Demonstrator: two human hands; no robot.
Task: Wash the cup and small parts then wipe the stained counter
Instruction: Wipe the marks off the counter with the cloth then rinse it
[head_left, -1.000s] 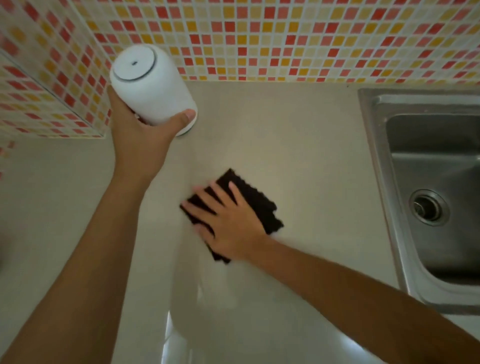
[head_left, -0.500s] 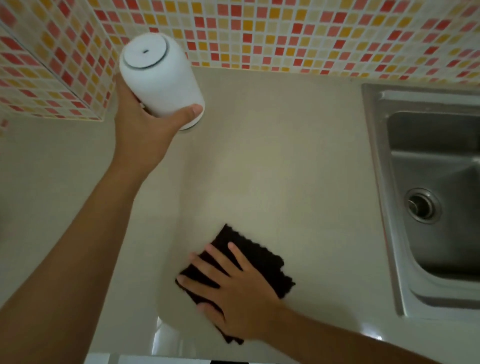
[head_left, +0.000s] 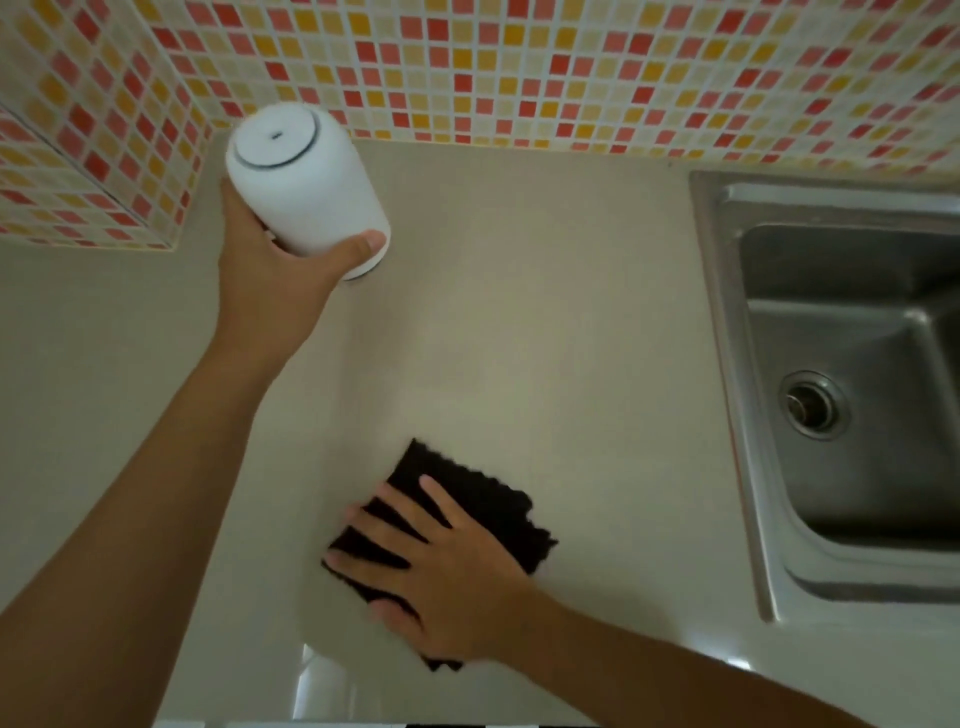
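A white cylindrical cup (head_left: 306, 192) was held by the left hand (head_left: 275, 280) above the far left part of the beige counter (head_left: 545, 312), close to the corner where the tiled walls met. The cup was tilted, its flat end with a dark ring and a small slot turned up toward the camera. The thumb (head_left: 363, 244) was seen curled across the near side of the cup's lower body, and the palm was pressed against its left side; the other fingers were hidden behind it. Whether the cup's lower rim touched the counter could not be told.

A dark cloth (head_left: 483, 499) was lying flat on the counter near its front edge. It was pressed down by the right hand (head_left: 447, 577), the fingers (head_left: 384, 525) straight and spread apart over the cloth's left half, the palm laid over its near corner. The cloth's far and right corners were left uncovered. Nothing was gripped by this hand.

A glossy, wet-looking patch was noted on the counter just left of and below the cloth.

A steel sink (head_left: 727, 364) was set into the counter on the right, well apart from the cloth, with a round drain (head_left: 810, 405) in its basin. The wall (head_left: 519, 67) behind was covered in small red, orange and cream tiles
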